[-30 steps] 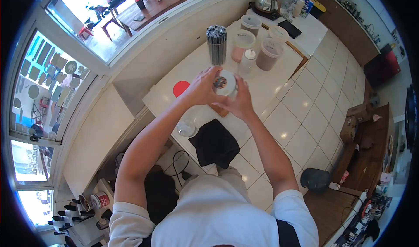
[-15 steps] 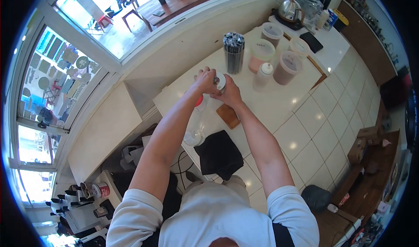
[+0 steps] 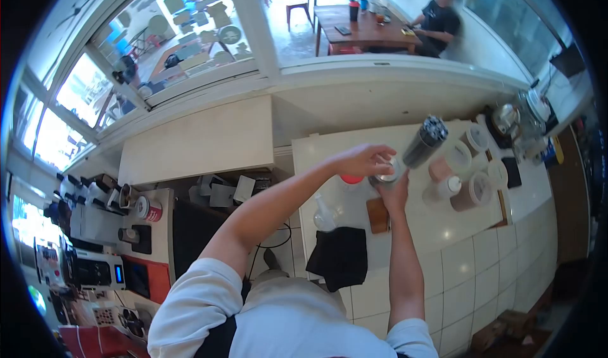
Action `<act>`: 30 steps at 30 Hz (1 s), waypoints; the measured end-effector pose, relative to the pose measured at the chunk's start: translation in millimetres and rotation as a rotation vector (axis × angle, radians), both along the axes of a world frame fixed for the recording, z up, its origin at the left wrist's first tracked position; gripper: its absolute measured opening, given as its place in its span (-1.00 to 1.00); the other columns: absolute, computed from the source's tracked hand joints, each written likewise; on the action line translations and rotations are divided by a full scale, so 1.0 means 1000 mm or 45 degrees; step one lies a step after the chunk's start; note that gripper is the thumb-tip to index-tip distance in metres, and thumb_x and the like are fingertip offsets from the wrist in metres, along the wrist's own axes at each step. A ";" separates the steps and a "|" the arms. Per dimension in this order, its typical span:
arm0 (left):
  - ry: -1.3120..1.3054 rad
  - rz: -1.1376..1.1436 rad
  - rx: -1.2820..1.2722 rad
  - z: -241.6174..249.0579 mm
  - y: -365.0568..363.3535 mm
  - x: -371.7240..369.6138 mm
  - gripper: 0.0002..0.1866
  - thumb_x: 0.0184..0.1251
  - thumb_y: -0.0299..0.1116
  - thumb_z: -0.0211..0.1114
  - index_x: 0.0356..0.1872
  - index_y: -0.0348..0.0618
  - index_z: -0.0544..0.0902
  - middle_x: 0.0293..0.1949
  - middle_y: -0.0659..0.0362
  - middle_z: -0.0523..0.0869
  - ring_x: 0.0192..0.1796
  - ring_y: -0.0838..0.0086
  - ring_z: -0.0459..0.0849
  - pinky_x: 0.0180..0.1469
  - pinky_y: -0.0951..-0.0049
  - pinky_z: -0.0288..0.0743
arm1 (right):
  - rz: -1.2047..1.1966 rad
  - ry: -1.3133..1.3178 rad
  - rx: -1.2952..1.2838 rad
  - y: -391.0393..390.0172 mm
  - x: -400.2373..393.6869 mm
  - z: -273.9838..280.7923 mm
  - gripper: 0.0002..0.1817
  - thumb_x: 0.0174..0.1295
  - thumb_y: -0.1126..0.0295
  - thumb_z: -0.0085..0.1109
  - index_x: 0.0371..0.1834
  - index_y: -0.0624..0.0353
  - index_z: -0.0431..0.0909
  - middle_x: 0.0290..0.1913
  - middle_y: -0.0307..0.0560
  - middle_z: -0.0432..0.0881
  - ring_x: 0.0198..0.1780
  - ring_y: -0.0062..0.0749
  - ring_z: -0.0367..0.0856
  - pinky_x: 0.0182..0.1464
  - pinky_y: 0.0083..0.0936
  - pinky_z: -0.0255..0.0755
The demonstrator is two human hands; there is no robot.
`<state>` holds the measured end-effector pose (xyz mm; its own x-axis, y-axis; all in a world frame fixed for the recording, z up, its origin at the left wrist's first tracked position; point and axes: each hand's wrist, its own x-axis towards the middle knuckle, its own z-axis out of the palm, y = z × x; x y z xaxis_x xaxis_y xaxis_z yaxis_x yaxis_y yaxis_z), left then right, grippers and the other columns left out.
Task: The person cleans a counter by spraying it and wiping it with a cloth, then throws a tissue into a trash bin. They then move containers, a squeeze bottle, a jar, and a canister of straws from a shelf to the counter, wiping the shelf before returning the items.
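Note:
My right hand (image 3: pixel 395 192) is wrapped around a round container with a pale top (image 3: pixel 395 170), which stands upright over the white counter (image 3: pixel 418 244). Over its near left side reaches my left hand (image 3: pixel 368 160), fingers stretched and apart around the rim. Part of the container is hidden by both hands. A red lid (image 3: pixel 351 179) shows just under my left wrist. Below my right hand lies a small brown wooden board (image 3: pixel 379 215). To its left are a clear bottle with a narrow spout (image 3: pixel 325 217) and a folded black cloth (image 3: pixel 339 257).
Behind the hands stands a tall holder of black straws (image 3: pixel 425 144). Right of it are a white-capped squeeze bottle (image 3: pixel 443 187) and several lidded tubs (image 3: pixel 472 192). A kettle (image 3: pixel 506 119) sits at the far right. Beyond the window, a person (image 3: pixel 440 22) sits at a wooden table (image 3: pixel 354 25).
My view has swung left, so the counter appears further right. My left hand's fingers, earlier closed over the container's top, have lifted and spread. My right hand keeps its hold.

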<state>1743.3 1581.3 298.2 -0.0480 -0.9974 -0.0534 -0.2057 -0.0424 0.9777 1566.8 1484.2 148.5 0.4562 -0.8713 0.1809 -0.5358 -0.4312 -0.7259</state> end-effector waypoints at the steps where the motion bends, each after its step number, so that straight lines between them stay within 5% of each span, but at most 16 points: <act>1: -0.002 0.014 -0.071 0.025 0.034 0.004 -0.24 0.22 -0.22 0.51 0.40 -0.26 0.40 0.22 -0.02 0.62 0.28 0.28 0.59 0.30 0.26 0.48 | -0.029 0.010 -0.132 0.010 -0.010 0.005 0.08 -0.03 0.28 0.56 0.51 0.43 0.08 0.27 0.34 0.46 0.28 0.20 0.46 0.33 -0.15 0.37; 4: -0.249 0.142 -0.207 0.036 0.137 0.026 -0.18 0.15 -0.38 0.57 0.43 -0.25 0.35 0.30 0.03 0.54 0.38 0.39 0.48 0.35 0.27 0.44 | 0.029 -0.042 -0.197 0.063 -0.052 0.018 -0.33 0.16 0.35 0.37 0.32 0.39 0.36 0.19 0.28 0.51 0.22 0.17 0.49 0.28 -0.09 0.37; 6: -0.039 0.302 -0.052 -0.003 0.189 0.037 -0.02 0.06 -0.28 0.64 0.49 -0.21 0.25 0.39 0.00 0.42 0.46 0.31 0.36 0.43 0.24 0.35 | 0.191 -0.066 -0.375 0.113 -0.076 0.017 -0.55 0.18 0.35 0.34 0.11 0.33 0.53 0.09 0.23 0.54 0.14 0.11 0.51 0.18 -0.08 0.40; 9: -0.126 0.681 -0.066 -0.050 0.226 -0.002 0.18 -0.07 -0.13 0.70 0.54 -0.21 0.11 0.47 -0.06 0.28 0.51 0.13 0.28 0.51 0.16 0.20 | 0.418 0.144 -0.246 0.182 -0.104 0.009 -0.58 0.16 0.26 0.39 0.03 0.24 0.59 -0.02 0.15 0.53 0.03 0.06 0.50 0.08 -0.09 0.38; 11: -0.490 0.745 -0.280 -0.096 0.219 -0.030 0.34 -0.19 0.00 0.73 0.56 -0.23 0.01 0.50 -0.11 0.20 0.53 -0.04 0.21 0.57 0.09 0.07 | 0.520 0.258 -0.258 0.214 -0.107 0.003 -0.56 0.14 0.25 0.41 0.03 0.22 0.60 -0.06 0.11 0.52 0.00 0.04 0.48 0.06 -0.11 0.37; 13: -0.501 0.920 -0.263 -0.106 0.197 -0.056 0.31 -0.16 0.00 0.71 0.55 -0.26 0.03 0.49 -0.16 0.20 0.53 -0.11 0.16 0.58 0.08 0.02 | 0.593 0.403 -0.213 0.237 -0.107 0.008 -0.55 0.11 0.27 0.44 0.04 0.22 0.60 -0.08 0.09 0.52 -0.01 0.05 0.45 0.08 -0.12 0.36; 21: -0.193 1.303 -0.308 -0.117 0.148 -0.085 -0.54 0.22 -0.37 0.41 0.12 -0.24 0.51 -0.16 -0.04 0.67 -0.06 0.08 0.70 0.03 0.18 0.55 | 0.724 0.392 -0.392 0.223 -0.117 -0.039 -0.81 0.20 0.43 0.31 -0.14 0.20 0.62 -0.17 0.04 0.59 -0.10 0.03 0.51 -0.08 -0.16 0.36; 26: 0.006 1.316 -0.490 -0.104 0.177 -0.069 -0.72 0.27 -0.46 0.28 -0.02 -0.24 0.52 -0.30 0.07 0.64 -0.24 0.25 0.69 -0.11 0.30 0.57 | 0.321 0.109 0.163 0.220 -0.112 -0.010 -0.92 0.37 0.50 0.08 -0.17 0.28 0.52 -0.28 0.08 0.56 -0.12 -0.01 0.54 0.00 -0.22 0.41; 30: -0.002 1.223 -0.550 -0.072 0.221 -0.061 -0.73 0.21 -0.47 0.23 -0.06 -0.23 0.51 -0.31 0.04 0.61 -0.25 0.15 0.67 -0.10 0.21 0.54 | 0.254 -0.161 0.147 0.211 -0.095 0.026 -0.84 0.51 0.40 -0.09 -0.09 0.28 0.43 -0.30 0.00 0.51 -0.18 -0.23 0.52 -0.02 -0.32 0.45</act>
